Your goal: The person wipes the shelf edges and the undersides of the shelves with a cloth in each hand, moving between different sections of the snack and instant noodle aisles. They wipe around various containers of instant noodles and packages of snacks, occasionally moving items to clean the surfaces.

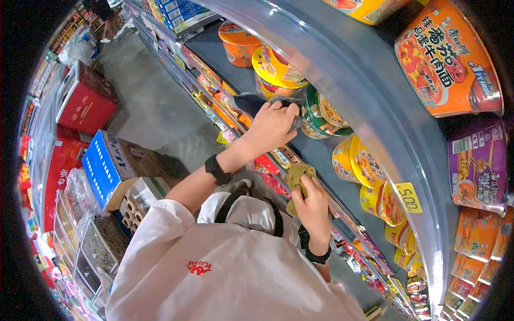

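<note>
My left hand (276, 122) is closed on a dark grey cloth (247, 104), its fingers pressing the cloth at the shelf (316, 152) beside a green instant noodle bowl (313, 115). Lower down, at the shelf's front edge, my right hand (311, 202) grips a bunched olive-green cloth (300, 175). Yellow noodle bowls (345, 159) stand on the shelf to the right of my hands. Behind the green bowl is a stacked pair of yellow bowls (278, 72). Both wrists wear black bands.
A clear curved shelf edge (353, 80) with a yellow price tag (408, 197) arches above the bowls. Higher up sit an orange noodle bowl (450, 64) and a purple one (478, 166). Left across the aisle are a blue box (104, 171) and a red box (88, 101).
</note>
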A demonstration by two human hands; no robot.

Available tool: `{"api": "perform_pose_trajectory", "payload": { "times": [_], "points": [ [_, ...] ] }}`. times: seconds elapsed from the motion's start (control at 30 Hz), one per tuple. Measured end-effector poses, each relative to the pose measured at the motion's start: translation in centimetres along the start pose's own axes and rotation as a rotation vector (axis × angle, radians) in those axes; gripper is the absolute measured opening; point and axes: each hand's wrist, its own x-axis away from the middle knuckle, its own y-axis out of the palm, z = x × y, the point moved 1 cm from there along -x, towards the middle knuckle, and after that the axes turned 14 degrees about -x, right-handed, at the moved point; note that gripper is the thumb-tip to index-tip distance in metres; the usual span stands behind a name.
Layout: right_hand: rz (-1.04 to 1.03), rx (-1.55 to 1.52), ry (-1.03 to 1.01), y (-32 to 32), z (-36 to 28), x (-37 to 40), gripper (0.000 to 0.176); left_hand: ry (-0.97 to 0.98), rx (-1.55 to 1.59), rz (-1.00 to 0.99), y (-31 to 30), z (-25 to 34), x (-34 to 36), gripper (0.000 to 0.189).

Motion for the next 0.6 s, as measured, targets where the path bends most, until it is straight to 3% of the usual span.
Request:
{"api": "perform_pose_trajectory", "payload": {
  "times": [0.4,0.6],
  "points": [
    [0.032,0.001,-0.035,2.5,0.8,-2.2,0.025,0.085,0.053,-0.182,-0.3,-2.6,-1.1,0.034],
    [0.155,-0.038,-0.024,3.0,1.2,-2.8,0.019,-0.027,0.580,-0.099,-3.0,-5.5,-0.9,0.026]
  ]
}}
